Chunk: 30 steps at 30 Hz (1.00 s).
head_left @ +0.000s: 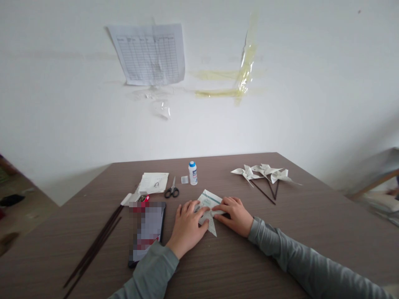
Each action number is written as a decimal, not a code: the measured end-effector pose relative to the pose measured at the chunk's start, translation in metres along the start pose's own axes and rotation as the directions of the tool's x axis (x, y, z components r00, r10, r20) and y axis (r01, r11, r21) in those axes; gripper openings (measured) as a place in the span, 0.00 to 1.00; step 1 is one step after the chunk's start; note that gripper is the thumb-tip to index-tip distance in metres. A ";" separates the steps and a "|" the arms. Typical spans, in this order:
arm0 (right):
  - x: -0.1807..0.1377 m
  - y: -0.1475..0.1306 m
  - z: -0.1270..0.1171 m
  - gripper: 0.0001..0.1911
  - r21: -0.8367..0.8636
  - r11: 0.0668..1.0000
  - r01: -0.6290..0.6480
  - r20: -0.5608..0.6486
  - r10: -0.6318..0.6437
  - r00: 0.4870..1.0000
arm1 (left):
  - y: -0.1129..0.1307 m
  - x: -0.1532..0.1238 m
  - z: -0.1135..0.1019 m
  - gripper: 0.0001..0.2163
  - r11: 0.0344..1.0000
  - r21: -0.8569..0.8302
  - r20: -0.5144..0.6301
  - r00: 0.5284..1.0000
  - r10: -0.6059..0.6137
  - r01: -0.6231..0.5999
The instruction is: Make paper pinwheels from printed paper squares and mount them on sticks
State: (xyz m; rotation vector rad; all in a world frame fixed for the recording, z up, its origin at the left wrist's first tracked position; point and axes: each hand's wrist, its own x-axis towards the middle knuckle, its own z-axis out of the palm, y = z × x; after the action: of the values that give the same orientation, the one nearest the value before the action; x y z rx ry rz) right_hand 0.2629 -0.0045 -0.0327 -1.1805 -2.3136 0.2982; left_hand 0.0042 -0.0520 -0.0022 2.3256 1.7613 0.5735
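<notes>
A partly folded sheet of printed paper (207, 200) with a green stripe lies on the table in front of me, one pointed flap (212, 227) sticking out towards me. My left hand (189, 227) grips its left side, thumb and fingers bent over the folds. From the right, my right hand (236, 215) holds the opposite side, fingertips closed on the paper near its middle. The fingertips of both hands almost meet at the centre and cover part of the folds. Just beyond the paper stands a white glue bottle (193, 174) with a blue cap.
Scissors (172, 192) lie beside a stack of paper squares (154, 182). A phone (148, 232), a small red box (143, 201) and several dark sticks (93, 249) are at the left. Finished paper pinwheels (264, 171) on sticks rest at the back right of the table (327, 220).
</notes>
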 end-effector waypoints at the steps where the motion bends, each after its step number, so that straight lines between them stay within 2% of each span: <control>1: 0.000 -0.001 0.000 0.12 -0.010 1.000 0.003 -0.003 -0.003 1.000 | 0.000 0.000 0.000 0.20 1.000 -0.002 -0.004 1.000 0.001 -0.001; 8: 0.000 -0.002 0.001 0.12 0.016 1.000 -0.022 -0.001 0.022 1.000 | 0.001 -0.001 0.000 0.21 0.998 0.054 0.035 0.999 -0.018 0.016; 12: 0.001 -0.001 -0.001 0.13 0.025 0.999 -0.046 -0.033 0.047 0.998 | -0.001 -0.001 0.005 0.25 0.998 0.063 0.021 1.000 -0.022 0.020; 15: 0.001 -0.002 -0.001 0.11 0.011 0.999 -0.047 -0.020 0.047 0.999 | -0.002 -0.001 0.006 0.25 0.999 0.048 0.008 1.000 -0.008 0.007; 24: -0.001 -0.001 0.003 0.12 -0.011 1.000 -0.022 0.006 0.022 1.000 | 0.004 0.000 -0.002 0.25 0.998 0.055 0.055 0.998 -0.026 0.023; 30: 0.000 0.003 0.003 0.12 0.027 0.999 -0.034 -0.013 0.034 0.999 | 0.000 -0.001 0.004 0.26 0.998 0.056 0.012 1.000 -0.017 0.016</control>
State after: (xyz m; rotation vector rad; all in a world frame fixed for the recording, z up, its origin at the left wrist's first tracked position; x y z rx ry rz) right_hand 0.2631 -0.0022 -0.0368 -1.2057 -2.2725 0.3317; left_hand 0.0055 -0.0523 -0.0059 2.3433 1.8120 0.5118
